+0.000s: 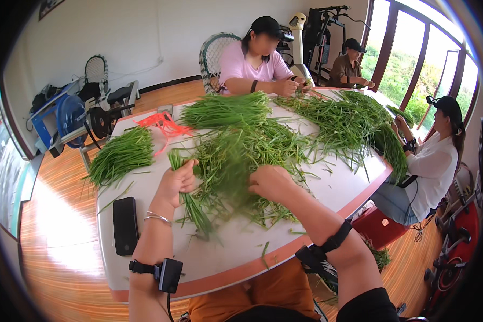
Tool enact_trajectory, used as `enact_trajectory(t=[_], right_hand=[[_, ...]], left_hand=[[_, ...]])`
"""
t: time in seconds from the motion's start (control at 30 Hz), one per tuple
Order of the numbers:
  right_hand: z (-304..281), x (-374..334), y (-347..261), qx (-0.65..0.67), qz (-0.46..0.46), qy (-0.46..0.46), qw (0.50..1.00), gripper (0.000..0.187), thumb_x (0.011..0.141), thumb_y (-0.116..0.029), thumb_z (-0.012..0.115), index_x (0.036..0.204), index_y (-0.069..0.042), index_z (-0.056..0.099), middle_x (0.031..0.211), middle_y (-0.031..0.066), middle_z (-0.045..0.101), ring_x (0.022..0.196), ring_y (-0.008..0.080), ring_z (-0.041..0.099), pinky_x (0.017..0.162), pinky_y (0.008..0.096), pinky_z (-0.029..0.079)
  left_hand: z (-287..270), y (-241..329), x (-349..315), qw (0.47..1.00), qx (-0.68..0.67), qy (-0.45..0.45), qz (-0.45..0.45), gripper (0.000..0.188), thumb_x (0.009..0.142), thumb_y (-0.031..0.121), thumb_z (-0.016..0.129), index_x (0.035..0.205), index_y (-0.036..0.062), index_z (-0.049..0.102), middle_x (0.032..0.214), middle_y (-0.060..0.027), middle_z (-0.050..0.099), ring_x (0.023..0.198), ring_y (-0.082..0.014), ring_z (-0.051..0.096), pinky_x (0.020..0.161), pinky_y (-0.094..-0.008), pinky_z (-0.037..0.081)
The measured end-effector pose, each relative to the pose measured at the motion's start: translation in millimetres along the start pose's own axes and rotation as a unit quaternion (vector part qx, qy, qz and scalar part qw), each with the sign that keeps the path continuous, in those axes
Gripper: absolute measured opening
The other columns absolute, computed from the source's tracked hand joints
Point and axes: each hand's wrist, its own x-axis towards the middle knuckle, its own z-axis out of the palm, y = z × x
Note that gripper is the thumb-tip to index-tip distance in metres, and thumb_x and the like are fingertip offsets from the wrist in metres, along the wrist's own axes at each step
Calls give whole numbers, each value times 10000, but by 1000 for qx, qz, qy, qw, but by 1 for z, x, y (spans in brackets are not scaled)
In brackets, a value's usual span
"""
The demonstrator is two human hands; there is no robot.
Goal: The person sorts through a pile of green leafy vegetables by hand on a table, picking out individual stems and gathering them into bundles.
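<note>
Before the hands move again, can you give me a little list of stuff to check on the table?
1. Left hand closed around its green stalks: ok.
2. Right hand gripping something: cannot tell, its fingertips are hard to see against the loose pile.
3. Loose pile tidy: not ok, the stalks lie crisscrossed and scattered.
4. Phone apart from the loose pile: ok, it lies near the left edge of the table.
5. Red ribbon clear of both hands: ok, it lies beyond the left one.
</note>
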Motion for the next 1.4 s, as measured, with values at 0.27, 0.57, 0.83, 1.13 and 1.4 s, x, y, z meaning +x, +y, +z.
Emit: enact_trajectory(t=[0.27,0.57,0.83,1.13,1.4], right_hand=[[-23,-3,14,187,-60,73,978,152,705,-163,616,811,-56,633,847,116,601,831,236,571,686,361,479],[-33,9,11,601,24,25,798,80,848,-37,563,911,-3,598,842,14,617,710,52,540,636,189,426],[-19,11,-13,553,-38,-39,831,134,823,-85,605,919,5,627,794,19,622,702,71,527,655,240,440],[-18,-11,9,461,27,-30,886,169,807,-84,605,957,-19,646,811,54,635,695,100,559,639,242,451],[-19,-60,76,6,48,-45,998,291,735,-208,644,991,-68,648,940,132,631,897,285,579,792,382,458]], left_hand=[[9,16,-12,980,-131,-107,-101,261,921,176,471,1111,2,518,529,84,254,429,-23,224,393,-186,192],[63,21,-31,997,42,-56,21,271,847,150,603,1074,2,593,565,98,382,442,-12,269,409,-193,207],[74,8,-30,971,167,18,172,253,801,174,669,990,7,645,582,92,434,463,-15,317,416,-188,222],[64,13,-28,996,51,47,64,246,814,208,656,981,28,651,608,88,468,458,-6,309,414,-185,227],[32,22,-15,988,-111,82,62,264,893,209,537,1093,40,565,551,86,298,419,-15,246,382,-176,195]])
